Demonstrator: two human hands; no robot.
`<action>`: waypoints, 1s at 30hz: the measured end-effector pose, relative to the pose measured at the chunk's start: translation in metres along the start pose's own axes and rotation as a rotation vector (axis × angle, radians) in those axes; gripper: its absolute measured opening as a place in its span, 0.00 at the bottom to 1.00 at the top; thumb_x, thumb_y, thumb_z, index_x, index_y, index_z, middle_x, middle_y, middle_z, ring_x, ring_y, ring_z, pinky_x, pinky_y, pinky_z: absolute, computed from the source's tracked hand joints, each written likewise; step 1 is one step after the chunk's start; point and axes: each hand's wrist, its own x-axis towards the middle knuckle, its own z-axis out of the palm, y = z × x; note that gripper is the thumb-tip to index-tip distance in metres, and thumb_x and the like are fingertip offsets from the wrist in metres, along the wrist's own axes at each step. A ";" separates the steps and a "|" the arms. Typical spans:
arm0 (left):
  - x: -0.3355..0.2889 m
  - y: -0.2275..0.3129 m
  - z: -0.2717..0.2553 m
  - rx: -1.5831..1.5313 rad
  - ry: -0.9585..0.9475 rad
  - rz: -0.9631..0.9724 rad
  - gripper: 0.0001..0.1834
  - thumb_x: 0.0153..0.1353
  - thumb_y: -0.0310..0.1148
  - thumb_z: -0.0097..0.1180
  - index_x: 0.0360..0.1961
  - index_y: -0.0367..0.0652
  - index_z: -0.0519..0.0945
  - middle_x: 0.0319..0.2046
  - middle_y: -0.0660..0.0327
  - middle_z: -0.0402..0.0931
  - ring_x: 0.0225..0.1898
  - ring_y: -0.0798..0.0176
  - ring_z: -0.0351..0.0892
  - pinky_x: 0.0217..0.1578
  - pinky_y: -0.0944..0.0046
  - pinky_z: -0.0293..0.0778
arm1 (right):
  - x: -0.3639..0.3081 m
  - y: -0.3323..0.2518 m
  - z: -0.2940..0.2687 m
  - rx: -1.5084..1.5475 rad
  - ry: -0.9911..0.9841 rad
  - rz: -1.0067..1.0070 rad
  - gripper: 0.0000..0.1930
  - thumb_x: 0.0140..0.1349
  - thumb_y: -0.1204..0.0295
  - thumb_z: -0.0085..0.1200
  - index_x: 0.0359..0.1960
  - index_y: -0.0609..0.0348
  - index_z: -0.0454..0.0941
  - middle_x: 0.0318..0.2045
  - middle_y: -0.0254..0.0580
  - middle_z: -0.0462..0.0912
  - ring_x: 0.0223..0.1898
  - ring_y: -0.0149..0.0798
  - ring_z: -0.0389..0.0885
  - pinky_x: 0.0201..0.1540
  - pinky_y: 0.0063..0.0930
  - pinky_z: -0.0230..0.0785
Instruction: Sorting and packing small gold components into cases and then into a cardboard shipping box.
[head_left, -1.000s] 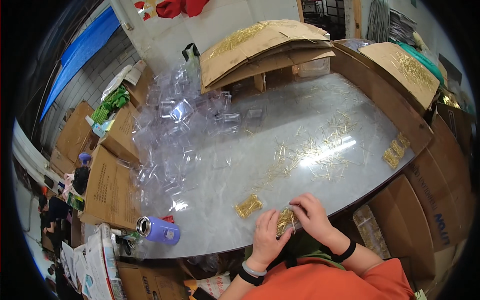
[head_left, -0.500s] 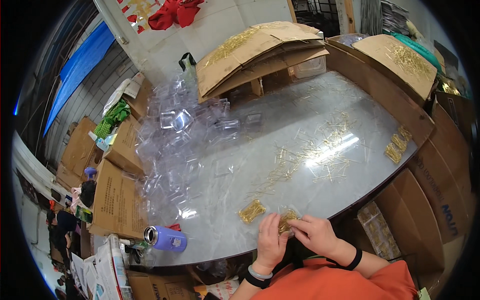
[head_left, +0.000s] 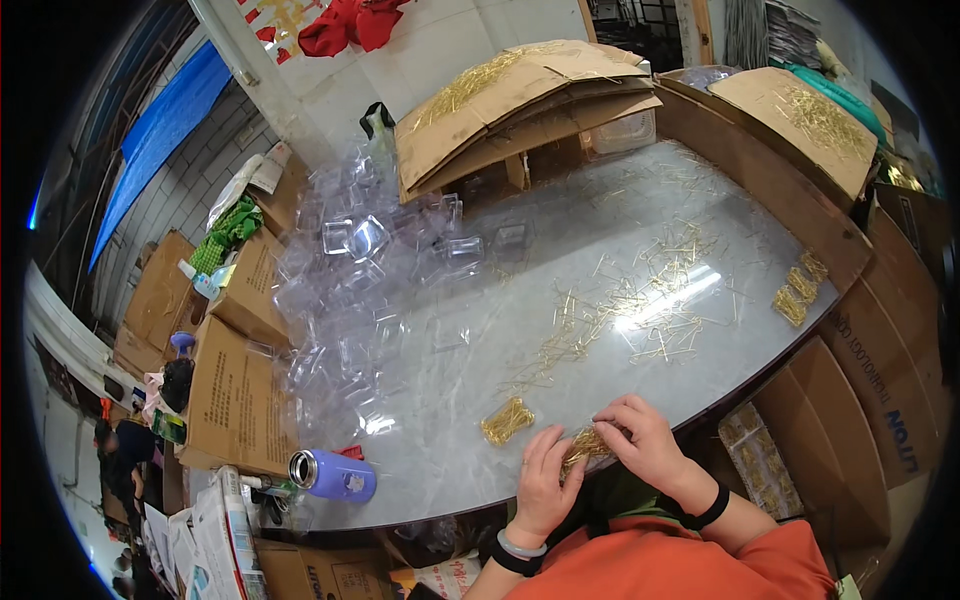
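At the table's near edge, a bunch of thin gold metal pins [head_left: 586, 446] lies between my two hands. My left hand [head_left: 545, 486] closes on its left end, fingers together and thumb on the near side. From the right, my right hand [head_left: 650, 448] grips the other end with bent fingers. Whether a clear box is under these pins is hidden by my fingers. Just left of my hands sits a small clear plastic box filled with gold pins [head_left: 507, 421]. Loose gold pins [head_left: 650, 305] are scattered over the grey table [head_left: 460, 390] farther off.
Clear plastic boxes [head_left: 365, 240] pile up at the left. An uncapped purple bottle [head_left: 335, 476] lies near the front left edge. Filled boxes [head_left: 797, 288] stand at the right edge. Cardboard sheets [head_left: 530, 95] bearing pins rise at the back; a cardboard wall [head_left: 760, 165] lines the right.
My right hand has moved slightly up and right, and its fingers now curl over the pins' right end. The pins between my hands have shifted right a little. The left hand stays nearly in place.
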 end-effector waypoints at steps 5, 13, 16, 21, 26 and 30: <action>0.000 0.000 0.001 0.043 0.002 0.013 0.22 0.62 0.33 0.66 0.55 0.35 0.77 0.58 0.47 0.74 0.60 0.42 0.73 0.61 0.48 0.70 | 0.004 0.012 0.005 -0.216 0.014 -0.251 0.07 0.62 0.71 0.62 0.39 0.59 0.83 0.42 0.46 0.78 0.44 0.46 0.79 0.42 0.37 0.73; 0.000 0.000 0.002 0.062 0.014 0.021 0.24 0.62 0.34 0.66 0.56 0.34 0.76 0.57 0.47 0.74 0.60 0.41 0.73 0.60 0.48 0.70 | 0.004 0.002 0.001 -0.053 -0.012 -0.084 0.08 0.59 0.72 0.63 0.39 0.59 0.81 0.44 0.45 0.78 0.48 0.50 0.76 0.52 0.40 0.68; 0.000 0.000 0.002 0.071 0.015 0.023 0.24 0.62 0.34 0.66 0.57 0.34 0.76 0.57 0.47 0.74 0.60 0.41 0.73 0.60 0.48 0.70 | 0.005 0.006 0.008 -0.168 0.006 -0.195 0.07 0.59 0.73 0.64 0.38 0.58 0.81 0.44 0.44 0.77 0.47 0.49 0.75 0.51 0.38 0.68; -0.001 -0.001 0.002 0.036 0.036 0.019 0.26 0.63 0.35 0.65 0.59 0.34 0.74 0.58 0.46 0.75 0.59 0.40 0.73 0.60 0.48 0.69 | 0.011 0.004 -0.001 -0.061 -0.014 -0.078 0.05 0.58 0.75 0.64 0.35 0.55 0.82 0.41 0.40 0.79 0.44 0.48 0.73 0.50 0.37 0.67; -0.001 -0.002 0.004 0.015 0.045 0.016 0.26 0.62 0.34 0.66 0.58 0.35 0.74 0.58 0.46 0.75 0.59 0.40 0.74 0.60 0.49 0.70 | 0.008 0.014 0.001 -0.083 -0.065 -0.172 0.03 0.59 0.74 0.64 0.35 0.54 0.84 0.36 0.39 0.80 0.43 0.46 0.75 0.50 0.37 0.68; -0.001 0.000 0.002 0.038 0.043 0.009 0.24 0.61 0.33 0.67 0.56 0.35 0.76 0.57 0.46 0.75 0.58 0.41 0.74 0.59 0.49 0.70 | 0.007 0.006 0.002 -0.191 0.022 -0.306 0.05 0.60 0.73 0.63 0.38 0.55 0.85 0.35 0.41 0.81 0.41 0.45 0.77 0.49 0.37 0.69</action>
